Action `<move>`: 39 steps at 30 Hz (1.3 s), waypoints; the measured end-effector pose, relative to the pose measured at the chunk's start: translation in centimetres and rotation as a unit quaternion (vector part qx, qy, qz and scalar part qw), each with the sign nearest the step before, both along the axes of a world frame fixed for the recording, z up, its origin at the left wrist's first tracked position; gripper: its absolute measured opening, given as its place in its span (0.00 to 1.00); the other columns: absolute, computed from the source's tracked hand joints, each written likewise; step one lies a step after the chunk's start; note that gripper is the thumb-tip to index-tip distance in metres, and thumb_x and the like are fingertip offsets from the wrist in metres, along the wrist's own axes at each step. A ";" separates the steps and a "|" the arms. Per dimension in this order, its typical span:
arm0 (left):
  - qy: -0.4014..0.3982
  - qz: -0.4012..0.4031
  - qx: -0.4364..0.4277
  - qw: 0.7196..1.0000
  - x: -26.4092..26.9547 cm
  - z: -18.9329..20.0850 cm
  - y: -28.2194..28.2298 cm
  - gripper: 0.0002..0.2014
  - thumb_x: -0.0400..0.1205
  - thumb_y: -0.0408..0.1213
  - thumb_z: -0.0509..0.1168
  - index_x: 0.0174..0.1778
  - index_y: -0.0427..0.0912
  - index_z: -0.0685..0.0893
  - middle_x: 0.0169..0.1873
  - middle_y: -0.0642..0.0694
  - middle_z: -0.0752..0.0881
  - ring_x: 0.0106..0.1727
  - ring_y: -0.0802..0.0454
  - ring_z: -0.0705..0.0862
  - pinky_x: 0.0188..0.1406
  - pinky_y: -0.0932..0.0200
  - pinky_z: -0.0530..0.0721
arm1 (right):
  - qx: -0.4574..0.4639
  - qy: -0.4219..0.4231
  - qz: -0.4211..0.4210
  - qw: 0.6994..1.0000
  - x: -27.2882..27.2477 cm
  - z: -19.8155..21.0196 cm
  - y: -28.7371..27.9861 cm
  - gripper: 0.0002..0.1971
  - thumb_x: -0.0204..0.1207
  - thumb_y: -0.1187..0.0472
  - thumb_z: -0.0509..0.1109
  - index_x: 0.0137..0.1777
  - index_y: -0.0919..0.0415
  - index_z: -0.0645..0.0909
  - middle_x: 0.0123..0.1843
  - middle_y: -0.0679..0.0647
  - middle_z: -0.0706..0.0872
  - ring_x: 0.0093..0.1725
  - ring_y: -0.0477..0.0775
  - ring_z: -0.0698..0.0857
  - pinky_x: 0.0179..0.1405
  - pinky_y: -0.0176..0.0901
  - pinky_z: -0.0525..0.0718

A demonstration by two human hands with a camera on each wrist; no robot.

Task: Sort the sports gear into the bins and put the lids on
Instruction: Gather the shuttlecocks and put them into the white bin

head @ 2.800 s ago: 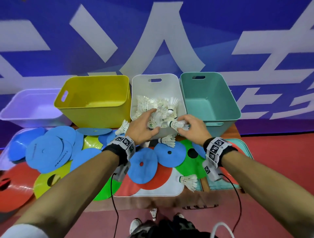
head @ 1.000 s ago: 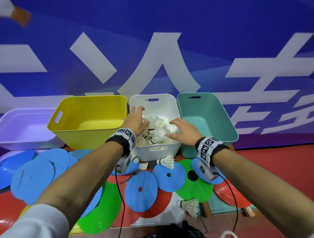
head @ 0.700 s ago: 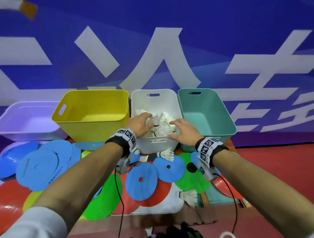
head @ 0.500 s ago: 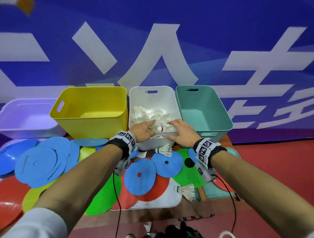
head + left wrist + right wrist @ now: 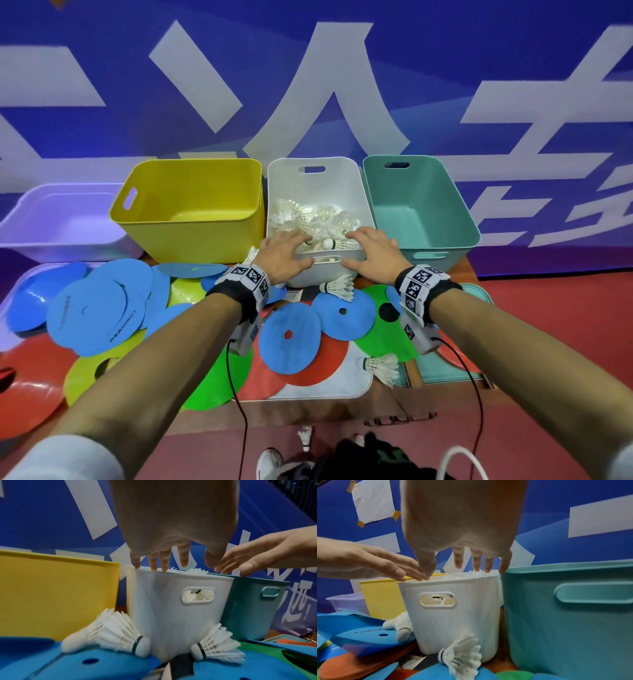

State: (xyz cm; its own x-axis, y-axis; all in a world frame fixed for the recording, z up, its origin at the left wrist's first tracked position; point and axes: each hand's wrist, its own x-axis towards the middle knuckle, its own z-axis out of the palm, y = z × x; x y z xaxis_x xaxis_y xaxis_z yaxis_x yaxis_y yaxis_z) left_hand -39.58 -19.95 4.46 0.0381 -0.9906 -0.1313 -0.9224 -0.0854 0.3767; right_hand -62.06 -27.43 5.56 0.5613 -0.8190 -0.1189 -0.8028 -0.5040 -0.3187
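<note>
The white bin (image 5: 346,178) stands between a yellow bin (image 5: 191,236) and a teal bin (image 5: 421,205) and holds several white shuttlecocks (image 5: 308,217). My left hand (image 5: 286,251) and right hand (image 5: 371,251) hover side by side over its near rim, fingers straight and spread, holding nothing. In the left wrist view the fingers (image 5: 163,561) point down at the white bin's (image 5: 180,615) rim. The right wrist view shows the same for the right fingers (image 5: 476,561). Loose shuttlecocks (image 5: 337,287) (image 5: 382,368) lie on the table.
Flat blue discs (image 5: 289,337), green, red and yellow ones cover the table in front of the bins. A white lid (image 5: 325,385) and a teal lid (image 5: 445,373) lie under them. A lavender bin (image 5: 61,219) sits far left. One shuttlecock (image 5: 305,438) lies on the floor.
Both hands held shuttlecocks over the white bin, reached into it, then drew back to its near rim with nothing in them. The shuttlecocks now lie in the bin.
</note>
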 end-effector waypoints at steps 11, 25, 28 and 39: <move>-0.027 -0.092 -0.084 0.992 -1.9 -5.1 6.2 0.37 0.76 0.63 0.51 0.82 0.53 0.67 0.86 0.46 0.49 0.86 0.45 0.44 0.80 0.37 0.50 | -0.074 -0.054 -0.002 0.996 -2.7 -4.9 4.6 0.33 0.76 0.44 0.68 0.80 0.51 0.67 0.85 0.59 0.58 0.84 0.59 0.54 0.75 0.59 0.56; -0.054 0.051 0.043 0.996 2.3 -6.3 6.4 0.38 0.74 0.65 0.58 0.81 0.57 0.64 0.83 0.44 0.60 0.85 0.43 0.53 0.81 0.37 0.50 | 0.033 0.080 0.060 0.994 -0.6 -7.7 3.9 0.37 0.79 0.42 0.67 0.84 0.48 0.57 0.84 0.54 0.59 0.83 0.55 0.57 0.74 0.60 0.60; -0.073 0.077 0.070 0.992 4.4 -5.7 5.0 0.37 0.79 0.62 0.63 0.83 0.57 0.60 0.85 0.43 0.57 0.85 0.43 0.52 0.82 0.37 0.51 | 0.049 0.104 0.075 0.990 0.5 -8.2 3.4 0.37 0.79 0.42 0.66 0.85 0.48 0.57 0.84 0.54 0.61 0.82 0.54 0.59 0.73 0.60 0.62; -0.115 0.074 0.202 0.970 6.3 -5.9 0.9 0.43 0.79 0.64 0.62 0.86 0.60 0.46 0.86 0.42 0.41 0.86 0.40 0.43 0.82 0.34 0.52 | 0.019 0.148 0.064 0.987 1.7 -8.7 3.1 0.29 0.79 0.45 0.66 0.79 0.50 0.68 0.72 0.53 0.74 0.72 0.59 0.67 0.68 0.54 0.66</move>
